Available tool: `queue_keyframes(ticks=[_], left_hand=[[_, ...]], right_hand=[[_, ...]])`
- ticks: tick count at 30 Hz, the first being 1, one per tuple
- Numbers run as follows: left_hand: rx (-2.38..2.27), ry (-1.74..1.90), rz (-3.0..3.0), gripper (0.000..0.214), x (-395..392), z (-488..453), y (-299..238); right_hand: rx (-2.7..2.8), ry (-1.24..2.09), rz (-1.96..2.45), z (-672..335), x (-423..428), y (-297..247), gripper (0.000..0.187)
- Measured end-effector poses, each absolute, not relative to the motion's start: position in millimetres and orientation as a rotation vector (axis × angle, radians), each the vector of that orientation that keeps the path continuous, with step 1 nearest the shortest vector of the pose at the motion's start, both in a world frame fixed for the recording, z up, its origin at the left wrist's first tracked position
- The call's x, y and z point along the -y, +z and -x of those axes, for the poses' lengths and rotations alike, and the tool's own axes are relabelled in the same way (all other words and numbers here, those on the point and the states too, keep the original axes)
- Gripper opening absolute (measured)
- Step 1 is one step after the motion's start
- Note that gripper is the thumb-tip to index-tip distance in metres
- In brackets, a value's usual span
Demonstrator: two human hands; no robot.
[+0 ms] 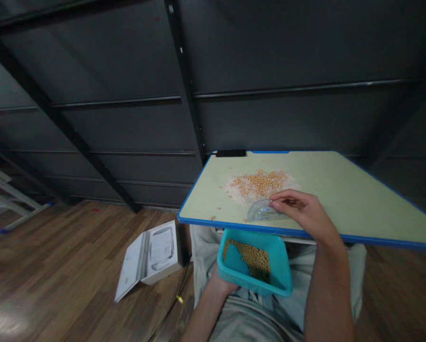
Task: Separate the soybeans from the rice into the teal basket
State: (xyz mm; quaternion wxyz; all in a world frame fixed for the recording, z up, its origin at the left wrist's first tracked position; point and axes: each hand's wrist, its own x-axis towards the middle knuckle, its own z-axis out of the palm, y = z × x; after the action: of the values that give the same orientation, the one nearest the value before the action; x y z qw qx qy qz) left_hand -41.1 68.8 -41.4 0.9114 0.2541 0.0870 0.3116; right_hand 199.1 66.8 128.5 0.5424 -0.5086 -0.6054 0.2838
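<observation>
My right hand (300, 207) pinches a clear plastic protractor (260, 212) that lies close to the near edge of the table. Just beyond it spreads a pile of white grains like rice (239, 192), with yellow soybeans (264, 180) scattered over the top. A few loose beans (213, 218) sit toward the table's near left corner. Below the edge, over my lap, my left hand (225, 283) grips a turquoise plastic basket (280, 259) from beneath its left side; most of the fingers are hidden. Many soybeans (255, 259) lie inside the basket.
The pale green table (355, 199) has a blue rim, with a black bar (231, 153) at its far left. An open white box (161, 254) stands on the wooden floor to the left, beside a dark cable (173, 304). A dark panelled wall (269, 61) rises behind the table.
</observation>
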Motion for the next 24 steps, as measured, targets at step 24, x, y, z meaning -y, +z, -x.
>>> queue_keyframes(ticks=[24], left_hand=[[-0.195,0.655,-0.508,0.040,-72,44,-60]], right_hand=[[1.412,0.697,1.203,-197,-68,129,0.016]])
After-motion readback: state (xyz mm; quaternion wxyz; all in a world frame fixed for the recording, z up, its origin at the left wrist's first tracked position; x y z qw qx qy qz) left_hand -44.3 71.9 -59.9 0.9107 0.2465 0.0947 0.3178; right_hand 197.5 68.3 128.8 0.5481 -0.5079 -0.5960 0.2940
